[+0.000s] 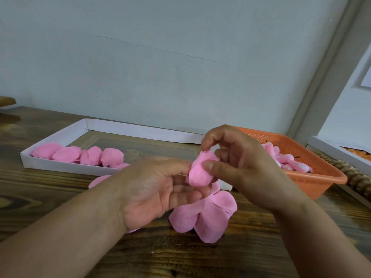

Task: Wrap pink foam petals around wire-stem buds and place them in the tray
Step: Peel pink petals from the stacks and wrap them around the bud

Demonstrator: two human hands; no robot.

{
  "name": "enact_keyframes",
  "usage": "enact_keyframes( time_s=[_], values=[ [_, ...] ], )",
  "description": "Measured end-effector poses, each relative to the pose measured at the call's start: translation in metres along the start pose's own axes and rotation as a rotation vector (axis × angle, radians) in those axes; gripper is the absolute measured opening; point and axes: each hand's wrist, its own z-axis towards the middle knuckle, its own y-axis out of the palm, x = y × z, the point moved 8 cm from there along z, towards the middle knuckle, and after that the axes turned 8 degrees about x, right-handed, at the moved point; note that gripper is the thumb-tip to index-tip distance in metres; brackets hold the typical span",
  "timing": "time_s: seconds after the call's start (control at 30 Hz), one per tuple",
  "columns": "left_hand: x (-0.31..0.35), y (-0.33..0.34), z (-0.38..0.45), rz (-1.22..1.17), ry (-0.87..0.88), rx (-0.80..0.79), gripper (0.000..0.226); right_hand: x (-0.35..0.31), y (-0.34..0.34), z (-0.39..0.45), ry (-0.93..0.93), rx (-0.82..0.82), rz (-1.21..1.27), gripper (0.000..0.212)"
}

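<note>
1. Below the curled fingers of both hands, loose pink foam petals (pixel 202 219) hung in a fanned cluster over the dark wooden table (pixel 180 257).
2. Palm up, the left hand (pixel 154 189) had its fingers bent round the underside of a rolled pink foam bud (pixel 198 173), holding it from the left.
3. Against the bud's right side, the right hand (pixel 239 161) pinched the rolled foam, its thumb (pixel 214 166) pressed on the front and its forefinger (pixel 206 141) arched over the top edge.
4. No wire stem could be made out under the fingers.
5. Beyond the left fingers lay a shallow white cardboard tray (pixel 60 167), with finished pink foam flowers (pixel 80 155) in a row along its near wall.
6. Beyond the right fingers stood an orange perforated plastic basket (pixel 317 177) holding pale pink buds (pixel 285 159).
7. Farthest back rose a pale grey wall (pixel 160 57).
</note>
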Motion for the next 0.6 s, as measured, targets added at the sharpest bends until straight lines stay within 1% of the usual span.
enact_keyframes(
  time_s=[0.07, 0.13, 0.23, 0.3, 0.43, 0.6],
  values=[
    [-0.001, 0.000, 0.000, 0.014, -0.006, -0.001, 0.028, -0.007, 0.003, -0.001, -0.067, -0.050, -0.089, 0.024],
    [-0.004, 0.000, 0.001, 0.018, -0.019, -0.006, 0.023, -0.013, 0.007, -0.003, -0.121, -0.110, -0.180, 0.027],
    [-0.007, 0.000, 0.002, 0.001, -0.041, -0.001, 0.017, -0.013, 0.010, -0.004, -0.105, -0.168, -0.224, 0.026],
    [-0.007, 0.001, 0.001, 0.001, -0.046, -0.006, 0.017, -0.013, 0.009, -0.005, -0.104, -0.168, -0.230, 0.024],
    [-0.006, 0.003, 0.000, 0.001, -0.045, -0.021, 0.022, -0.018, 0.009, -0.006, -0.167, -0.159, -0.231, 0.029],
    [-0.004, 0.001, 0.000, -0.023, -0.039, -0.032, 0.017, -0.022, 0.009, -0.005, -0.206, -0.137, -0.230, 0.025]
  ],
)
